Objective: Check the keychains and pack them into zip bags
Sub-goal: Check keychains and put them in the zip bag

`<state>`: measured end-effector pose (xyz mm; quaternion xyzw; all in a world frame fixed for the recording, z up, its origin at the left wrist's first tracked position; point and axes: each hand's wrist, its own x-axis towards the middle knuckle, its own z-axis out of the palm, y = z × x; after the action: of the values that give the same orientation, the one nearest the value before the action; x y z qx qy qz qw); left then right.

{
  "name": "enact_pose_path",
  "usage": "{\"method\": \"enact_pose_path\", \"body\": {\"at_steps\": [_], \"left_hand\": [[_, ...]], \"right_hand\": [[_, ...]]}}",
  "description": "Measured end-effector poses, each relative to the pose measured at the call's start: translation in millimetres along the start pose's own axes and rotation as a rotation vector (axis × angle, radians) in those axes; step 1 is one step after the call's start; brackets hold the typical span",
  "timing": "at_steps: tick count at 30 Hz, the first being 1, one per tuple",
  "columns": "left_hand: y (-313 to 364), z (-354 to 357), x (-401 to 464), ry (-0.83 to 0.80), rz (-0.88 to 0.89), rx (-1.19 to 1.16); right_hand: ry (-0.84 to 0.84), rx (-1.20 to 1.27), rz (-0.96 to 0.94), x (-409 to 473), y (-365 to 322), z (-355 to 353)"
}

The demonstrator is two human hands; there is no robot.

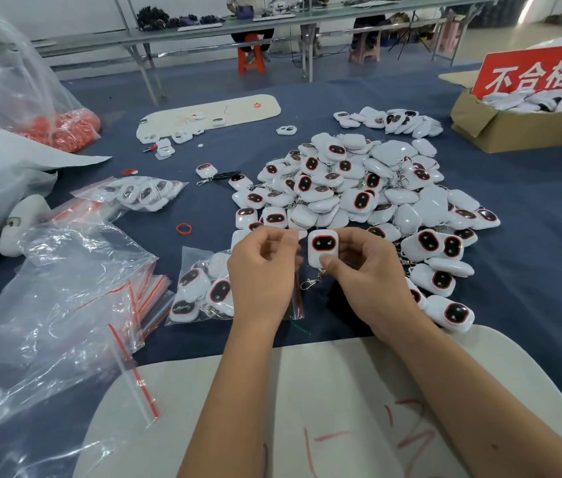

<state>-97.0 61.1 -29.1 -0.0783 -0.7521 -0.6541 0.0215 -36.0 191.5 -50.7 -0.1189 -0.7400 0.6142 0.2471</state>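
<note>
A white keychain with a black, red-rimmed face is held upright in the right hand, pinched between the thumb on its lower front and the fingers curled behind it; its metal clasp hangs just below the thumb. The left hand is raised just beside the keychain, its fingers curled narrowly toward the thumb, and whether anything is gripped there cannot be told. A partly filled zip bag is seen below and behind the left fingers on the blue tabletop. A large pile of keychains is spread just beyond both sets of fingers.
</note>
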Motion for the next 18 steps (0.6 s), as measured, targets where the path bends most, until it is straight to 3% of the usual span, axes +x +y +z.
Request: {"method": "enact_pose_path", "body": {"at_steps": [4,10,13,18], "left_hand": [[2,-4,-2,0.095,0.144,0.337],[8,-4,-8,0.008,0.106,0.681],[9,-2,-10,0.014,0.092,0.739],[10,-8,-7,0.045,0.059,0.635]], "right_hand": [[0.034,0.009,0.031,2,1,1],[0.018,-0.002,0.017,2,0,1],[0.000,0.010,0.008,1,0,1],[0.003,0.005,-0.019,0,0,1]]}}
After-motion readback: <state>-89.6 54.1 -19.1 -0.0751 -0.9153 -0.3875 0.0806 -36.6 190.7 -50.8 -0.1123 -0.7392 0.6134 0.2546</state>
